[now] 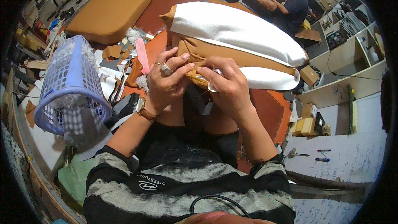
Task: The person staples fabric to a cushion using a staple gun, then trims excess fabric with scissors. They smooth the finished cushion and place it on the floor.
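Note:
In the head view, a tan and white upholstery cover (248, 54) lies across my lap, with white panels on either side of a tan middle. My left hand (170, 79), wearing rings and a watch, pinches the gathered tan material at the near left end. Beside it, my right hand (224, 83) is curled around a small white-ringed tool (212, 86), possibly scissors, with its fingertips against the tan material. A thin thread hangs below the fingers. The tool's working end is hidden.
A blue perforated basket (74, 79) with white stuffing lies at left. Behind it sits a tan padded cushion (110, 10) among scraps (143, 56). Another person (290, 12) in a dark shirt works at back right. Pale shelving (340, 91) runs along the right.

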A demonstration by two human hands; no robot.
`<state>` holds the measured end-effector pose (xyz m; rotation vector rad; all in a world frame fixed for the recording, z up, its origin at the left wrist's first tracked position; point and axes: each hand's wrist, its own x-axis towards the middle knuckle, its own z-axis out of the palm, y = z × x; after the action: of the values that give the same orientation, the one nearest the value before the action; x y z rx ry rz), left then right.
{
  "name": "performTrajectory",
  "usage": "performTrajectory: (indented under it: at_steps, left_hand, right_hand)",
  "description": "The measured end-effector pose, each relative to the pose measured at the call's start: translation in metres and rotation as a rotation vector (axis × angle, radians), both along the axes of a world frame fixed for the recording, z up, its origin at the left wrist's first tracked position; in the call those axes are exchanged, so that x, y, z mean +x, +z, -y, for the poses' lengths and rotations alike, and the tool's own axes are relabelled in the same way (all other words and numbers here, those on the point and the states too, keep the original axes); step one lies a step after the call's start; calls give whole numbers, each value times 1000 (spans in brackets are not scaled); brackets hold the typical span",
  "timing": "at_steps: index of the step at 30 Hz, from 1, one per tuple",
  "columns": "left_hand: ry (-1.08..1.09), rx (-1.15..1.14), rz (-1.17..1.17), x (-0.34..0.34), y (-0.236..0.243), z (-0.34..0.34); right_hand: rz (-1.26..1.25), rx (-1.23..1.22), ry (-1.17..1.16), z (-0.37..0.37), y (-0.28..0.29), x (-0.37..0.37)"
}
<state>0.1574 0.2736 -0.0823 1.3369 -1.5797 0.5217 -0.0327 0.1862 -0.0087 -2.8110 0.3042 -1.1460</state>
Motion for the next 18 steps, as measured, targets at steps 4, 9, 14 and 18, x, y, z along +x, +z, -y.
performTrajectory:
  at_steps: [4,9,14,18]
  left_hand:
    - [-21,-4,-14,-2,1,2]
    - [-93,12,-38,-1,-5,-3]
    - [-141,43,-20,-2,4,-6]
    - [-186,100,38,2,7,-14]
  right_hand:
    - [-36,-30,56,8,-3,-5]
    - [74,95,-32,-7,-15,-10]
    - [-138,157,-74,-7,-23,-29]
    - [-208,170,-116,-24,-14,-36]
